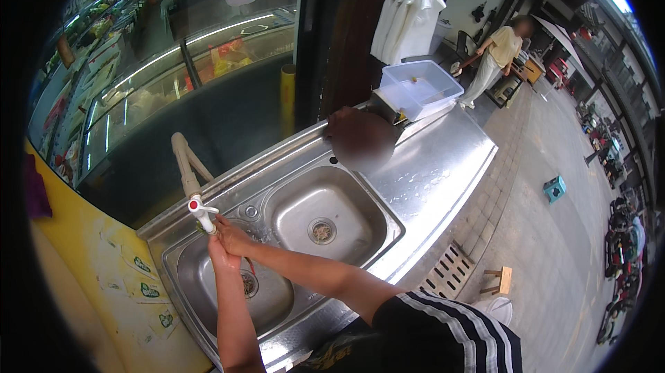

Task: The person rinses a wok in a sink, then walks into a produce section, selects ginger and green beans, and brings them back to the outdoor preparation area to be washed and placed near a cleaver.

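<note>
Both of my hands are together beneath a white plastic faucet (203, 213) with a red-marked cap, over the left basin (200, 279) of a stainless-steel double sink. My left hand (222, 256) is under the spout, palm partly visible. My right hand (232, 238) lies against it, its fingers close to the spout. A bit of green shows beside the spout near the fingers; what it belongs to is hidden. A thin red thing (251, 265) is seen just below the hands, above the drain strainer (248, 284). Whether either hand grips something cannot be told.
The right basin (311, 207) has a strainer with bits in it. A blurred dark round thing (361, 136) is at the sink's back edge. Beyond stand a clear plastic bin (421, 87) and hanging white plastic bags (408, 20). A person (499, 56) stands farther off; a wooden stool (504, 279) is at right.
</note>
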A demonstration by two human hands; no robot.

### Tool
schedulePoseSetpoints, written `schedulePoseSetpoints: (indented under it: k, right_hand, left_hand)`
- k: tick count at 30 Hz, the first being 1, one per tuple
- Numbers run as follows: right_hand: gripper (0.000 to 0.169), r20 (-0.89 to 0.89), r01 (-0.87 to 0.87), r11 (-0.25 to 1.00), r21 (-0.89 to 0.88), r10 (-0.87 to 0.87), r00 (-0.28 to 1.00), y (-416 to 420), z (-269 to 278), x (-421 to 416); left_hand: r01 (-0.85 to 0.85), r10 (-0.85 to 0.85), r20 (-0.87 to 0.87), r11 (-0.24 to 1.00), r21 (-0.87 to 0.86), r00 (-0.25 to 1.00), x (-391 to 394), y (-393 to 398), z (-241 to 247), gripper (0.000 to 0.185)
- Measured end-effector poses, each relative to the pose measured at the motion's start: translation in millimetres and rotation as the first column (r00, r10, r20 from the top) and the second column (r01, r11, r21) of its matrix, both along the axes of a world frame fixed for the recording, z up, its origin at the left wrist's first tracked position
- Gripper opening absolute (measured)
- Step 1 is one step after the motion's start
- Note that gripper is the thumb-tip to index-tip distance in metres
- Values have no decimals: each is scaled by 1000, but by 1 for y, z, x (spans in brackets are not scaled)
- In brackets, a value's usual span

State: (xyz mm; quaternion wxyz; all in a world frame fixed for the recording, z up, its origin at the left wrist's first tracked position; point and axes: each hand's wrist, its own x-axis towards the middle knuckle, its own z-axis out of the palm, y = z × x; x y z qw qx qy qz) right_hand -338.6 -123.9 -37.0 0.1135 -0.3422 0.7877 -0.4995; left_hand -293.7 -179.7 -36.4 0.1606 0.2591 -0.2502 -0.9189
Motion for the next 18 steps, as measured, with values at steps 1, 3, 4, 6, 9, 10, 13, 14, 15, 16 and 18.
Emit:
schedulePoseSetpoints:
  k: [1, 3, 4, 6, 9, 10, 13, 14, 15, 16, 18]
  right_hand:
    - [41, -83, 138, 990, 20, -136, 987, 17, -20, -13]
    - [42, 145, -126, 963, 238, 93, 985, 7, 29, 17]
    - [42, 252, -242, 911, 334, 161, 954, 9, 55, 24]
    - [42, -52, -134, 937, 323, 159, 986, 28, 31, 12]
    - [38, -197, -117, 905, 410, 213, 957, 34, 32, 16]
    - [37, -194, -130, 880, 457, 241, 951, 34, 37, 20]
    - [41, -222, -69, 938, 339, 151, 963, 46, 38, 20]
    - [41, -218, -28, 944, 328, 104, 970, 52, 36, 18]
    - [40, -215, 5, 950, 312, 65, 974, 55, 38, 17]
    - [39, -211, 40, 954, 296, 25, 977, 58, 39, 16]
    - [41, -70, -130, 941, 311, 159, 985, 60, 53, 16]
  left_hand:
    - [153, -153, -25, 988, 10, 988, -24, 12, -12, 39]
    - [140, -141, 6, 990, 6, 990, 4, -45, -43, 37]
    - [138, -138, 15, 990, 29, 990, 10, -59, -56, 37]
    - [75, -98, 72, 959, 273, 993, -20, -46, -68, 31]
    - [84, -99, 60, 974, 208, 993, -25, -54, -86, 26]
    - [106, -112, 39, 988, 115, 993, -20, -59, -90, 26]
    - [-86, 84, 140, 996, 12, 987, -29, -35, -81, 19]
    - [-118, 106, 141, 989, 85, 984, -34, -25, -72, 19]
    - [-158, 136, 143, 976, 153, 980, -36, -20, -54, 19]
    - [-196, 166, 147, 956, 219, 975, -37, -16, -45, 19]
    - [-199, 191, 141, 979, 50, 972, -32, -43, -58, 21]
